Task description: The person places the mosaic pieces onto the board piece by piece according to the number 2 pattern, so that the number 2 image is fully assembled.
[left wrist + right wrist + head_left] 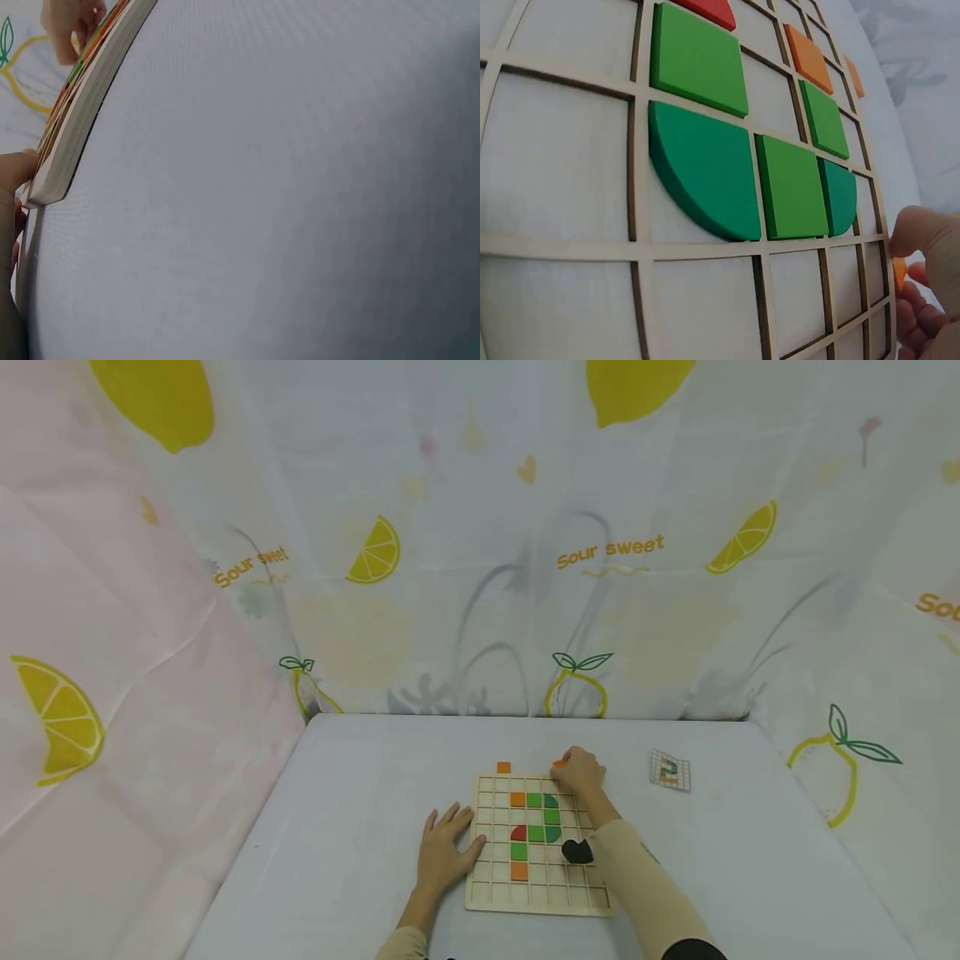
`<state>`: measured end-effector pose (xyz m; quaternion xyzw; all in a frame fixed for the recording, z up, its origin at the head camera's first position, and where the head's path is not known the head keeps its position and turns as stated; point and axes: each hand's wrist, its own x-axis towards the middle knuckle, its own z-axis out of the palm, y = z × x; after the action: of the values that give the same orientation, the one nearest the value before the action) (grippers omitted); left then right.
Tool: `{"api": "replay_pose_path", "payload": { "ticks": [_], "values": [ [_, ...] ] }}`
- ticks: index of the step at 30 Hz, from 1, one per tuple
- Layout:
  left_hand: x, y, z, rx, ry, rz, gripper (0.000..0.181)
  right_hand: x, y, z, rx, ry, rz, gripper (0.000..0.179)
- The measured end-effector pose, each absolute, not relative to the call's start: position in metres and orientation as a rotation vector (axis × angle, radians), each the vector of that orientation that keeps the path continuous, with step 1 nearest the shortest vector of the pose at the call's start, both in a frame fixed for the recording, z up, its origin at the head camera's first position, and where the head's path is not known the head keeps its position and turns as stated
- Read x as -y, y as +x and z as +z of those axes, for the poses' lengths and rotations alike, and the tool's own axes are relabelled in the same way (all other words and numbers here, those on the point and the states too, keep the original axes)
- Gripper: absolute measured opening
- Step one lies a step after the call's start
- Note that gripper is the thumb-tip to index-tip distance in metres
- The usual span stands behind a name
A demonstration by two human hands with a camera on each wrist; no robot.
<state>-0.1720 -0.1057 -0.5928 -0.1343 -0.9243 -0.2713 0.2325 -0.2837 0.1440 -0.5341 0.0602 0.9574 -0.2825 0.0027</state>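
A wooden grid board (495,893) lies on the table with several coloured tiles set in its cells: orange, light green, dark green quarter-rounds and a red quarter-round (519,833). Past the far edge, my right hand (583,772) pinches an orange tile (898,274), mostly covered by the fingers. My left hand (444,852) rests flat on the table with fingers spread, its thumb touching the board's left edge. The left wrist view shows that thumb (19,169) against the board's side.
One loose orange square tile (504,767) lies just beyond the board's far edge. To the right is a small pattern card (670,770) with a grid print. A lemon-printed cloth (465,610) hangs around the white table (337,827).
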Motion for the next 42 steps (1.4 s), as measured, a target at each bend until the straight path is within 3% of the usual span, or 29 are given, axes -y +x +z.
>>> {"api": "replay_pose_path", "payload": {
  "ticks": [8, 17, 25, 33, 42],
  "values": [
    [0.106, -0.172, -0.593, 2.523, -0.369, -0.758, 0.043, -0.156, -0.283, -0.539, -3.058, 0.052, -1.011, 0.035],
    [0.105, -0.171, -0.594, 2.525, -0.372, -0.755, 0.043, -0.162, -0.276, -0.552, -2.931, -0.025, -1.515, 0.029],
    [0.106, -0.171, -0.593, 2.504, -0.379, -0.740, 0.043, -0.145, -0.218, -0.548, -2.858, -0.369, -1.623, 0.024],
    [0.107, -0.171, -0.595, 2.512, -0.376, -0.754, 0.043, -0.120, -0.152, -0.565, -2.958, -0.748, -1.420, 0.026],
    [0.106, -0.171, -0.593, 2.508, -0.378, -0.773, 0.043, -0.105, -0.131, -0.580, -3.206, -1.114, -1.275, 0.030]
  ]
}}
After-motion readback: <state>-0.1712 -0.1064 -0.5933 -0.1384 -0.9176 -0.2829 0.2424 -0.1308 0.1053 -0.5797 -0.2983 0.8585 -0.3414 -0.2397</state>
